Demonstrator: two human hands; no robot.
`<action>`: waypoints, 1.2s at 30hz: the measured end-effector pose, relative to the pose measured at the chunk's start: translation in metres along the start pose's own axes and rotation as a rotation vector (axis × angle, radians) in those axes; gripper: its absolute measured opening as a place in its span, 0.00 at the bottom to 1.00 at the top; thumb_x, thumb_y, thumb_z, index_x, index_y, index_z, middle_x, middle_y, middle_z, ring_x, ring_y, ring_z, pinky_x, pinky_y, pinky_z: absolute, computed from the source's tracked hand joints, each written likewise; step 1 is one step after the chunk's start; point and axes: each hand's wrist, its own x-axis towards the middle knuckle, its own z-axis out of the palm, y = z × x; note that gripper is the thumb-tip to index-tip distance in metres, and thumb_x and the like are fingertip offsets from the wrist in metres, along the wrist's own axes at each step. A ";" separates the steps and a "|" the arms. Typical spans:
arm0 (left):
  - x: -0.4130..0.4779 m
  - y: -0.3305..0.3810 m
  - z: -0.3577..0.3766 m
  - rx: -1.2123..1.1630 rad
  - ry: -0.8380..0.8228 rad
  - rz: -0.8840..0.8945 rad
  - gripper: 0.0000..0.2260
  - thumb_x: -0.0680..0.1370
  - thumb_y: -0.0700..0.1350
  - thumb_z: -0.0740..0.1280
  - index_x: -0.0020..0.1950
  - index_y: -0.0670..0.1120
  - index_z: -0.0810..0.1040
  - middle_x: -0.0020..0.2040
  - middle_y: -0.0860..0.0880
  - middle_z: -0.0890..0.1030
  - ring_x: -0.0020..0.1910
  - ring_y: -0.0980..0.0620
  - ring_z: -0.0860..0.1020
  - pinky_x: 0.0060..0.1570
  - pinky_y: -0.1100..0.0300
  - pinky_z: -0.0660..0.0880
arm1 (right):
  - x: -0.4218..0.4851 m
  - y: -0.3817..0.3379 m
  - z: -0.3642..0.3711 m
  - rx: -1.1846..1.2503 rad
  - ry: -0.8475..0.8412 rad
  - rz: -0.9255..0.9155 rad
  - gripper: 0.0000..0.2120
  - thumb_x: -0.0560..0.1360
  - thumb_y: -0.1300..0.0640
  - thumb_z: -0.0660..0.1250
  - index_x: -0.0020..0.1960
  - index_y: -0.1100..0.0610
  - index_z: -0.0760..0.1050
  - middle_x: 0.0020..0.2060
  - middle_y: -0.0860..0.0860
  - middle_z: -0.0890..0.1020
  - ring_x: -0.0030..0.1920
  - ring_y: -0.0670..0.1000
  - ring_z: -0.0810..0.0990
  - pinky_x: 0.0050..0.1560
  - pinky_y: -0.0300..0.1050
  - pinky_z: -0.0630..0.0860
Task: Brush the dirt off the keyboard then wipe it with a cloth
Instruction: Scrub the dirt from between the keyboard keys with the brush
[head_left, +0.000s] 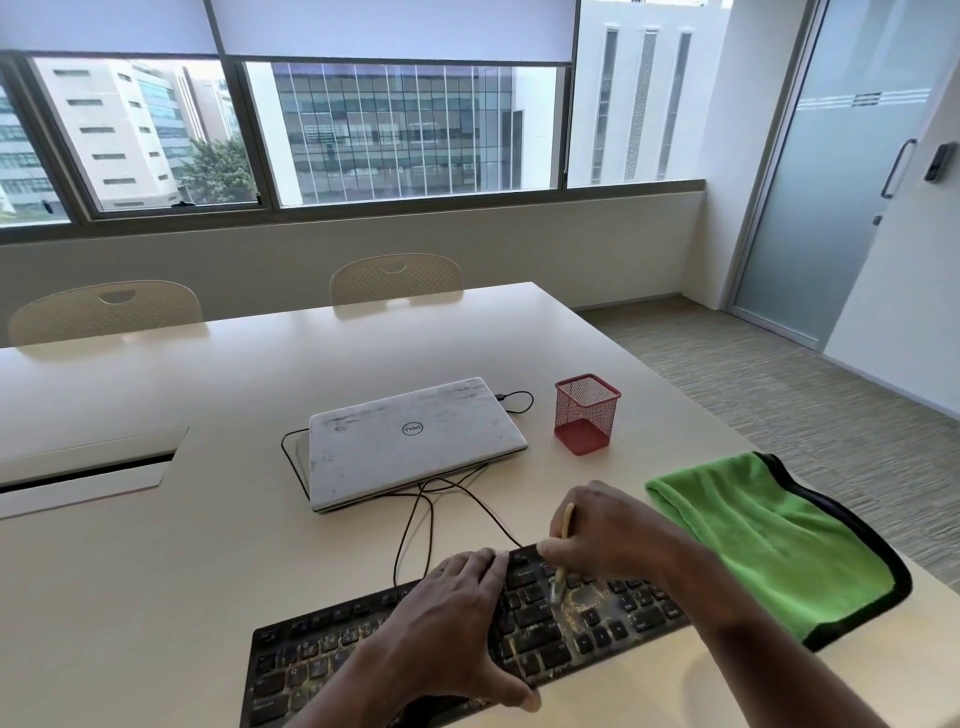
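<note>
Black gritty keyboard (613, 631), slim brush (565, 522), plush cloth (769, 545)

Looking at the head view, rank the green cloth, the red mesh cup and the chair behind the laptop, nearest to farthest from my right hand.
1. Green cloth: just to the right of the right hand.
2. Red mesh cup: beyond the hand, right of the laptop.
3. Chair: farthest back, past the laptop.
</note>
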 end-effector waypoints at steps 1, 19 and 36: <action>0.000 0.000 0.000 -0.001 -0.001 0.000 0.62 0.66 0.77 0.69 0.83 0.44 0.39 0.84 0.46 0.47 0.82 0.49 0.48 0.73 0.60 0.40 | 0.000 0.001 -0.001 -0.011 0.053 -0.004 0.22 0.73 0.47 0.68 0.25 0.57 0.70 0.21 0.48 0.71 0.22 0.45 0.64 0.27 0.44 0.66; 0.001 0.001 0.000 -0.007 0.002 0.002 0.62 0.66 0.78 0.69 0.83 0.45 0.41 0.84 0.47 0.49 0.81 0.51 0.49 0.76 0.59 0.43 | 0.009 0.000 -0.007 0.091 0.061 -0.054 0.01 0.71 0.53 0.75 0.40 0.49 0.84 0.34 0.44 0.84 0.32 0.39 0.79 0.34 0.31 0.72; 0.002 0.000 0.000 -0.012 -0.016 -0.008 0.62 0.66 0.77 0.69 0.83 0.45 0.40 0.84 0.47 0.48 0.81 0.49 0.49 0.73 0.61 0.41 | 0.022 0.005 -0.028 0.064 -0.195 0.037 0.07 0.71 0.63 0.75 0.43 0.51 0.87 0.34 0.42 0.85 0.37 0.42 0.84 0.36 0.31 0.74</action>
